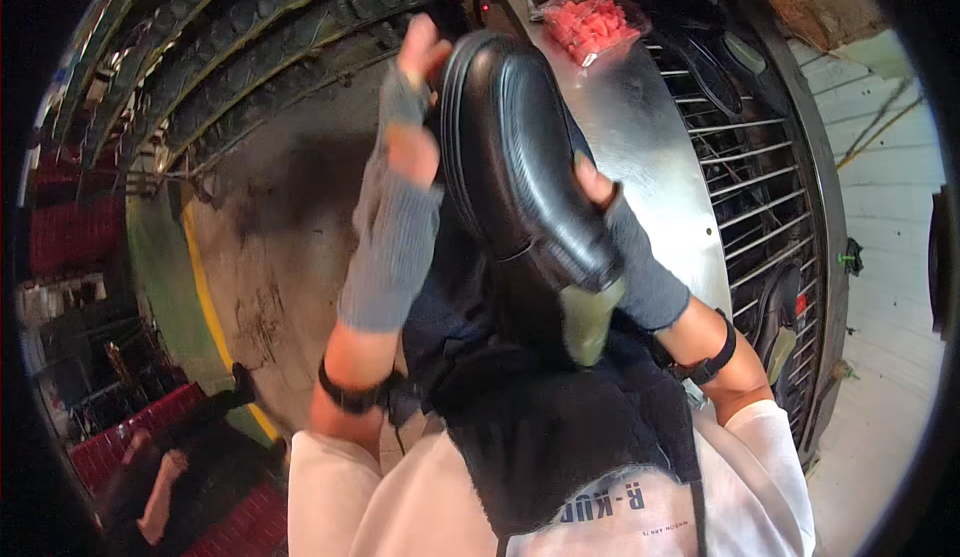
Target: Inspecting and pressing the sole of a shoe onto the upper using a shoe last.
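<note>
A black leather shoe (515, 147) is held up in front of my torso, its rounded toe pointing away and its ribbed sole edge facing left. A pale green, translucent piece (592, 322) sticks out at its near end. My right hand (625, 242), in a grey fingerless glove, grips the shoe's right side near that end, the thumb lying on the leather. Along the sole edge is my left hand (408, 137), gloved alike and slightly blurred, its fingers stretched out. Whether its palm touches the sole, I cannot tell.
To the right stands a metal worktop (655, 147) bearing a clear bag of pink pieces (592, 25). Beyond it, a barred rack (755, 187) holds dark shoes. Shelves of black footwear (270, 32) fill the far left. Another person's arm (160, 497) shows at lower left.
</note>
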`<act>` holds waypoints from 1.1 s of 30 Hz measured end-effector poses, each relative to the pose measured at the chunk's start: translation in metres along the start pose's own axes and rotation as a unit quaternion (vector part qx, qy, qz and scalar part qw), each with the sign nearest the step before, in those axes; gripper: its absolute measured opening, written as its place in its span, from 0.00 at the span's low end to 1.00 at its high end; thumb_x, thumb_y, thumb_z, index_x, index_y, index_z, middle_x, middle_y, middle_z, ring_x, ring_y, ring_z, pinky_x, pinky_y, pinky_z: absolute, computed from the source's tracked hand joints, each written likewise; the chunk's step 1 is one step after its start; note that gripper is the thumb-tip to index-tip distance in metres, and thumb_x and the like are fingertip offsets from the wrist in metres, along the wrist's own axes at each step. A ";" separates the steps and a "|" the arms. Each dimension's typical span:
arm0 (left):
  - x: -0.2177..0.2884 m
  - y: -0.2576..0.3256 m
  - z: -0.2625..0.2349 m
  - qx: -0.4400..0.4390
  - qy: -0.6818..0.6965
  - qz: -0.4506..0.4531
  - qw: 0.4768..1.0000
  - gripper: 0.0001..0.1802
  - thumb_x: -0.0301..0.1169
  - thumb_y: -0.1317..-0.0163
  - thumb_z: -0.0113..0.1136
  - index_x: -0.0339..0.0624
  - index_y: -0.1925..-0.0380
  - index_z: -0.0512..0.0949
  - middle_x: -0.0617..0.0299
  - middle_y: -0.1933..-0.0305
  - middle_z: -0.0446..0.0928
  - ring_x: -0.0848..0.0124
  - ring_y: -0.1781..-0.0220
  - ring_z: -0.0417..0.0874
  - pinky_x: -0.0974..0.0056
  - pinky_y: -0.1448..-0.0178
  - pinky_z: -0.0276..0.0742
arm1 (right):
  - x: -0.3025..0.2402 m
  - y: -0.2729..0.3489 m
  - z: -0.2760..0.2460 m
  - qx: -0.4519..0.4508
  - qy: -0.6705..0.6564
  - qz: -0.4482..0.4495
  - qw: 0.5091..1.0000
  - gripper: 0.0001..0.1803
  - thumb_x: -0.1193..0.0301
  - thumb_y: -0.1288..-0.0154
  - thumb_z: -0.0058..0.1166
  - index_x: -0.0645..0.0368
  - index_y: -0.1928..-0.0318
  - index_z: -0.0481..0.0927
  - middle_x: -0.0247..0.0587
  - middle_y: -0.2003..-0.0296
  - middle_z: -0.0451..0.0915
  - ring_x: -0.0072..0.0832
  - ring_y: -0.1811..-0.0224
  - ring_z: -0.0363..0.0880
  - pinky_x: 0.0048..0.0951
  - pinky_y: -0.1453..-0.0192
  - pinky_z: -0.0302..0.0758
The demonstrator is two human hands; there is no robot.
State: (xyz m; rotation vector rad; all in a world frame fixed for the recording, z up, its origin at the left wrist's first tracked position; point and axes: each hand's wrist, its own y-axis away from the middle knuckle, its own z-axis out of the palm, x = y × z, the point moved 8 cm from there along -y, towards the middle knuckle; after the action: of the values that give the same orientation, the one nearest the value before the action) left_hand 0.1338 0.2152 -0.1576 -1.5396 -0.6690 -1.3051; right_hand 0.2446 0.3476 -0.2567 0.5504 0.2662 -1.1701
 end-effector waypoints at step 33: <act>-0.040 0.038 0.051 -0.230 0.074 -0.140 0.960 0.21 0.37 0.21 0.56 0.34 0.37 0.80 0.57 0.43 0.85 0.69 0.41 0.84 0.64 0.36 0.78 | -0.113 0.096 -0.101 0.211 0.092 -0.145 0.962 0.44 0.45 0.32 0.60 0.68 0.29 0.73 0.56 0.40 0.83 0.43 0.42 0.87 0.43 0.34 0.83</act>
State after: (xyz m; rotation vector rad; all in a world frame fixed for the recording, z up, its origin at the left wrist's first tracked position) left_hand 0.1768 0.2541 -0.2051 -1.7298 -0.5218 -1.8715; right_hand 0.2985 0.5185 -0.2624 1.0244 0.2618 -1.4754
